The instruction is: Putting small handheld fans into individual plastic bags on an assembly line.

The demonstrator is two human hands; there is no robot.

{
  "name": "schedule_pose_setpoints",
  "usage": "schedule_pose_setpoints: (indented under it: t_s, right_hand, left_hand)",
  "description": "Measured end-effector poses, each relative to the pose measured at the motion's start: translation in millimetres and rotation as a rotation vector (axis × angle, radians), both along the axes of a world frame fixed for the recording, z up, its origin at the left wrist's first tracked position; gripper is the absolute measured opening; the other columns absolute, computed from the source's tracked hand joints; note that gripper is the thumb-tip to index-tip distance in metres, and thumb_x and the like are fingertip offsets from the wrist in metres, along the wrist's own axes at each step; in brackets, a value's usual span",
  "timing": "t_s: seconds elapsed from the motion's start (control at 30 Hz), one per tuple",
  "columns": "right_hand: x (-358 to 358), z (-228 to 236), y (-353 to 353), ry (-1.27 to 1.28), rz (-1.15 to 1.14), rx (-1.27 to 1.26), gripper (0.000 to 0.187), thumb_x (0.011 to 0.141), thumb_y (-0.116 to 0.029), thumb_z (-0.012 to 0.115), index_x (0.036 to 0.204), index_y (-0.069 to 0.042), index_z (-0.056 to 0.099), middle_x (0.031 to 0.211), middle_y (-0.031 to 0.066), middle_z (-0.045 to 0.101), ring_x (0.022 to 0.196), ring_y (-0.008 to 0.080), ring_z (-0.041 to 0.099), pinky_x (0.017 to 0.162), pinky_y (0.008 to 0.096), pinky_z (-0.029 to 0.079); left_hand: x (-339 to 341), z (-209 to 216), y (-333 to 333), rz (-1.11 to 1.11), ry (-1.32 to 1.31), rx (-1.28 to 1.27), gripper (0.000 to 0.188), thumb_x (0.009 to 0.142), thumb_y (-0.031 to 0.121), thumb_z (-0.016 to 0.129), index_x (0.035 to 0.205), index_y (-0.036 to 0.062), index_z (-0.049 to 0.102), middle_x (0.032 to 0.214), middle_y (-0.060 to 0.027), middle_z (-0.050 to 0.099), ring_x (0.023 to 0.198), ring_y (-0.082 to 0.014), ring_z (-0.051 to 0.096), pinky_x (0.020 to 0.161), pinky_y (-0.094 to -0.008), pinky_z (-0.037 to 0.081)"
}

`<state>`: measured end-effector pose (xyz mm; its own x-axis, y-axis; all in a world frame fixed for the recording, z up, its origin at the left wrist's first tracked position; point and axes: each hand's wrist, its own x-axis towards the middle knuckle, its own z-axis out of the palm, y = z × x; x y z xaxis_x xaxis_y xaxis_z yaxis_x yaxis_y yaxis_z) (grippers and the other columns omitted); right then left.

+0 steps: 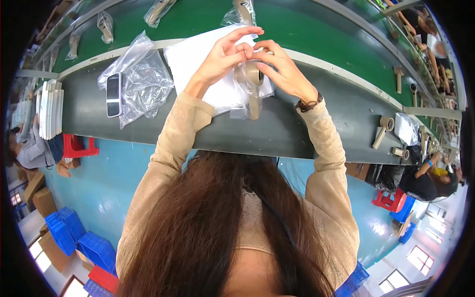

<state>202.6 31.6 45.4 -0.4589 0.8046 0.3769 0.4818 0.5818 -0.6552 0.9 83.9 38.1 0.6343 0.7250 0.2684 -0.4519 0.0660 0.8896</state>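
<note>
A beige hair dryer [254, 106] lies on the dark bench in front of me, its handle pointing toward me. Clear film of a plastic bag [238, 94] wraps it loosely. At the far end of the bag, my left hand [225, 57] has its fingers bent, with the index finger stretched out above the rest. My right hand [281, 68] meets it there, thumb beside the dryer's round barrel and fingers curled. Both hands seem to pinch the film, though it barely shows between the fingertips. Under the dryer and hands lies a white sheet stack [185, 62].
Left of the sheets are crumpled clear bags [146, 81] and a phone [114, 94]. White folded pieces [50, 109] stand at the bench's left end. Bagged dryers [105, 25] lie on the green belt [316, 39] beyond. More dryers [383, 129] are on the right. Co-workers sit at both sides.
</note>
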Motion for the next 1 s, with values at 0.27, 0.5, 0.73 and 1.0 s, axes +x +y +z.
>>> schedule_pose_setpoints:
  t_s: [0.27,0.5,0.73,1.0]
  right_hand:
    - [21.2,20.9,1.0,-0.412,-0.037,0.020,0.033,0.087,-0.018,0.053,0.117,-0.015,0.065,0.103,0.0082,0.061,0.093,0.0290,0.059,0.086,0.0388,0.045]
    - [44.9,3.9,10.6,-0.459,0.113,0.096,0.026,0.080,-0.017,0.069,0.104,-0.009,0.064,0.093,0.0076,0.062,0.084,0.0287,0.059,0.073,0.0381,0.046]
    - [46.3,4.9,4.1,-0.321,0.261,-0.075,0.014,0.080,-0.012,0.069,0.091,-0.004,0.064,0.089,0.0090,0.059,0.082,0.0284,0.059,0.071,0.0351,0.047]
    - [26.7,-6.7,-5.9,0.418,0.168,-0.420,0.007,0.087,-0.010,0.067,0.086,-0.003,0.064,0.106,0.0028,0.056,0.095,0.0143,0.052,0.082,0.0283,0.043]
  left_hand:
    - [-9.3,-12.4,8.7,-0.038,-0.057,-0.024,0.059,0.077,-0.008,0.054,0.135,0.0010,0.046,0.134,-0.0055,0.050,0.086,-0.0075,0.054,0.070,-0.0191,0.042]
    - [7.6,-20.0,3.3,0.084,0.091,0.053,0.058,0.075,-0.010,0.050,0.132,0.0009,0.049,0.132,-0.0052,0.052,0.088,-0.0088,0.057,0.076,-0.0206,0.046]
    - [13.2,-32.4,-0.1,0.209,0.194,0.142,0.057,0.074,-0.013,0.048,0.129,-0.0023,0.049,0.134,-0.0067,0.051,0.088,-0.0088,0.055,0.074,-0.0185,0.047]
    - [20.0,-19.8,-1.8,0.134,0.176,0.186,0.053,0.076,-0.011,0.047,0.128,-0.0016,0.051,0.132,-0.0061,0.053,0.089,-0.0076,0.055,0.072,-0.0188,0.046]
